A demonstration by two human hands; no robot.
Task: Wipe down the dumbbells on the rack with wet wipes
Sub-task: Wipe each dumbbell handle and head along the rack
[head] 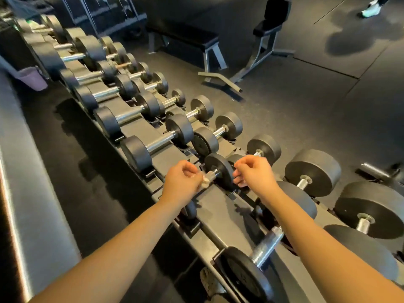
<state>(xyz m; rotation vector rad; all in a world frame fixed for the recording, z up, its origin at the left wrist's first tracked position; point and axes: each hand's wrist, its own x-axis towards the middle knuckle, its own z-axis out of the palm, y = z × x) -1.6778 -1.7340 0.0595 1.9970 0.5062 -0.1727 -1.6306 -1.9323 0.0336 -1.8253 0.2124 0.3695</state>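
A long dark rack [220, 217] runs from far left to near right, holding several black dumbbells with chrome handles. My left hand [182, 181] grips the chrome handle of a small dumbbell [218, 169] on the upper tier, with a white wet wipe [205, 181] pressed between the fingers and the handle. Beside that dumbbell's outer head, my right hand [253, 172] has its fingers curled; it seems to hold nothing, though what lies under the fingers is hidden. A larger dumbbell [266, 246] lies on the rack just below my right forearm.
A flat bench [185, 38] and an adjustable bench [271, 31] stand on the dark rubber floor beyond the rack. A person's shoe [370, 10] shows at the top right. A grey ledge [26, 193] with a purple object [32, 78] runs along the left.
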